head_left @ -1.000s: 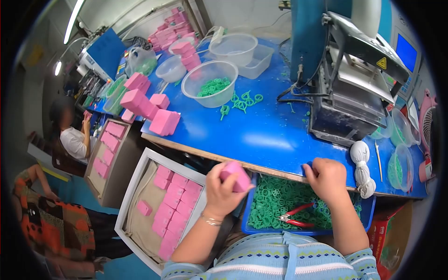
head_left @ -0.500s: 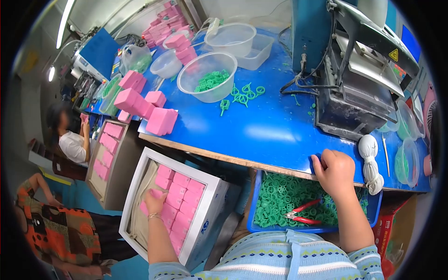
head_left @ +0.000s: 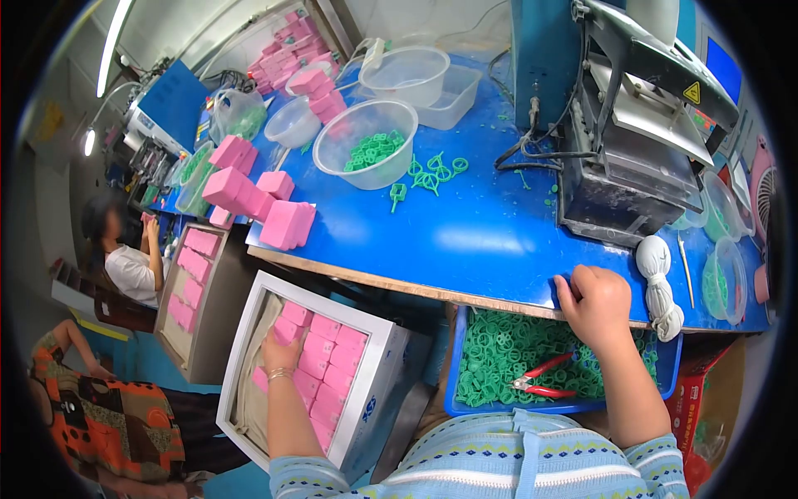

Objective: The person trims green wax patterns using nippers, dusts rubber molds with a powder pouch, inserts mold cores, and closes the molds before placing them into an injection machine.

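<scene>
My left hand (head_left: 280,353) is inside the white-framed box (head_left: 376,349) at the lower left, its fingers round a pink block (head_left: 287,331). Rows of pink blocks (head_left: 336,378) lie beside it on beige cloth. My right hand (head_left: 595,299) rests on the front edge of the blue table (head_left: 465,241), fingers curled; whether anything is in them is hidden. Below that hand a blue tray (head_left: 453,399) holds many small green plastic pieces (head_left: 490,358) and red-handled cutters (head_left: 544,384).
Stacked pink blocks (head_left: 287,224) and a clear bowl of green pieces (head_left: 366,170) stand on the table. A black press machine (head_left: 623,183) and a white rope bundle (head_left: 657,287) are at right. Two people (head_left: 131,270) (head_left: 125,424) are at left.
My left hand has carried a pink block from near the table edge down into the white-framed box, then moved slightly up within it. My right hand stays at the table edge.
</scene>
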The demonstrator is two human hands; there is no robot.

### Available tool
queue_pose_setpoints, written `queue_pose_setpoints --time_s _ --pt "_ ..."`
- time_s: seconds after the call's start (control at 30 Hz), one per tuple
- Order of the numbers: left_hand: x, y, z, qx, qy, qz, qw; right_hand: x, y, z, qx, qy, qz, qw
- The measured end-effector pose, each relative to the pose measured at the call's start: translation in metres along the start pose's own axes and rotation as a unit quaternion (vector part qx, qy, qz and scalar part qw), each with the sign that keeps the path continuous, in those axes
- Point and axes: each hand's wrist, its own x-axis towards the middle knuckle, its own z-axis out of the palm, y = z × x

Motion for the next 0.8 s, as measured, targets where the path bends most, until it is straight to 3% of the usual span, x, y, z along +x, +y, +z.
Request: queue_pose_setpoints --time_s 0.13,0.2,0.23,0.3,0.33,0.4,0.43,0.53,0.6,0.63,0.7,0.8 --pt "0.002 -0.038 0.004 -0.020 0.034 0.070 0.997 0.000 0.000 -0.001 -0.004 0.000 -0.003 1.000" --pt "0.001 -0.045 -0.007 0.034 0.106 -0.020 0.994 0.000 0.000 0.000 0.001 0.005 -0.004 1.000" --pt "-0.002 -0.049 -0.011 0.035 0.106 -0.018 0.994 -0.001 0.001 0.000 0.005 0.008 -0.007 1.000" --pt "-0.020 -0.040 -0.034 0.185 0.071 -0.168 0.966 -0.001 0.001 0.000 0.004 0.008 -0.007 1.000" --pt "-0.020 -0.055 -0.031 0.186 0.073 -0.168 0.965 -0.001 0.001 -0.001 0.004 0.008 -0.008 1.000" --pt "-0.017 -0.097 -0.018 0.098 -0.018 -0.156 0.983 -0.001 0.001 0.000 0.011 0.010 -0.012 1.000" --pt "-0.018 -0.103 -0.015 0.099 -0.016 -0.152 0.983 -0.002 0.002 0.000 0.016 0.011 -0.016 1.000" --pt "-0.018 -0.102 -0.009 0.064 0.062 -0.162 0.983 -0.003 0.003 0.000 0.026 0.010 -0.018 0.999" --pt "-0.008 -0.076 -0.009 -0.241 0.220 -0.212 0.921 -0.003 0.003 -0.001 0.031 0.014 -0.019 0.999" --pt "-0.005 -0.061 -0.010 -0.244 0.218 -0.209 0.922 -0.003 0.003 -0.001 0.035 0.016 -0.024 0.999" --pt "-0.014 -0.007 -0.029 -0.295 0.271 -0.068 0.914 -0.003 0.005 -0.001 0.034 0.015 -0.027 0.999" --pt "-0.062 0.117 -0.053 -0.466 0.163 0.105 0.863 -0.005 0.005 -0.002 0.042 0.023 -0.036 0.998"
